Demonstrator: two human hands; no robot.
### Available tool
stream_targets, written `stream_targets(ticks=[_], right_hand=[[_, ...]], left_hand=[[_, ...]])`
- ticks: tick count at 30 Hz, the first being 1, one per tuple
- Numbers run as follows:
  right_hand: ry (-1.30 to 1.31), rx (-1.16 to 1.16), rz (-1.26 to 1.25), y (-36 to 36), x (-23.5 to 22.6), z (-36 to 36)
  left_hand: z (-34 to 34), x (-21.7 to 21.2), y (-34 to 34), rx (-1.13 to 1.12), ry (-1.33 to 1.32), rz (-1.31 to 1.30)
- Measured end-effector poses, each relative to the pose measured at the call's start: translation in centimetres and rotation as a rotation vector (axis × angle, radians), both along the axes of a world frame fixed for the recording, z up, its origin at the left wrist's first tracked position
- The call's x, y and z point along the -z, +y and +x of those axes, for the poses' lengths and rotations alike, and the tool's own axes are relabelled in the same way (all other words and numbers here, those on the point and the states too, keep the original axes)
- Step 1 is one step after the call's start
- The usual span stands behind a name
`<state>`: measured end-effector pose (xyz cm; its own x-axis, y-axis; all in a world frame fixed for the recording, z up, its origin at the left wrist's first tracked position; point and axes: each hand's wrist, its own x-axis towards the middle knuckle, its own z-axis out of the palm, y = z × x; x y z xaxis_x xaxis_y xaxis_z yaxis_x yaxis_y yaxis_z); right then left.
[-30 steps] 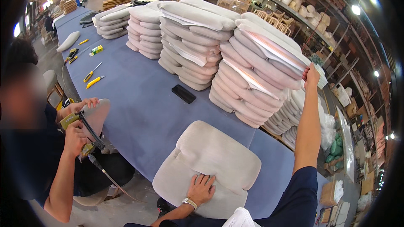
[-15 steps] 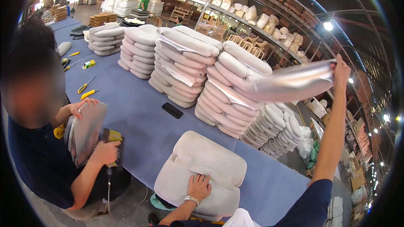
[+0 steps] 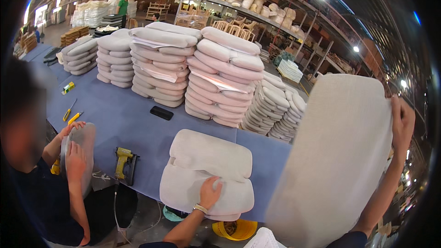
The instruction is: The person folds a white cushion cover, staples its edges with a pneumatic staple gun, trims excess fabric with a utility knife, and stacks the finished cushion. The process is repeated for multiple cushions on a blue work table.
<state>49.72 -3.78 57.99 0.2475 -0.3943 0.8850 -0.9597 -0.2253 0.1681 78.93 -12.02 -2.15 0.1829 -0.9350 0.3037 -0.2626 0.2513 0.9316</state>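
My left hand (image 3: 211,194), with a band at the wrist, lies on a pair of light grey upholstered pads (image 3: 206,151) at the table's near edge. Its fingers look stretched out and hold nothing. At the right my right hand (image 3: 402,121) is raised, gripping the side edge of a large light grey upholstered pad (image 3: 337,151). That pad stands upright in the air, its broad face toward me. Part of my right forearm is hidden behind it.
Tall stacks of grey pads (image 3: 223,78) line the blue table (image 3: 124,126). A black phone (image 3: 161,113) lies before them. At the left a co-worker's hands (image 3: 76,160) hold another pad; a yellow staple gun (image 3: 124,165) with a hose lies nearby. A yellow bucket (image 3: 245,230) stands below.
My right hand has brought its pad lower and nearer, turning it upright. My left hand stays on the pads. The co-worker has let go of the staple gun, now on the table.
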Motion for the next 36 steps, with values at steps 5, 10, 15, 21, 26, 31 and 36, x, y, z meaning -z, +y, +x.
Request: stream_targets(ticks=[5,10,15,21,26,31,36], right_hand=[[0.125,0.084,-0.022,7.9,9.0,-1.9],[0.25,0.124,0.182,20.8,16.0,-7.4],[-0.02,0.083,0.396,31.9,22.4,-17.4],[-0.639,0.547,0.355,48.7,29.5,-26.1],[-1.144,0.865,-0.002,60.7,38.2,-27.1],[-1.279,0.946,-0.468,68.9,43.1,-24.9],[-1.474,1.166,-0.649,73.0,46.0,-24.1]], left_hand=[[-6.8,0.0,6.7,0.793,0.991,0.597],[-14.9,4.4,17.1,1.164,1.406,1.033],[-19.0,5.3,25.8,1.227,1.375,1.273],[-29.8,2.8,31.6,1.384,1.236,1.492],[-38.0,1.6,33.5,1.518,1.121,1.611],[-45.8,0.8,37.6,1.509,0.664,1.665],[-51.2,-0.5,41.6,1.548,0.157,1.508]])
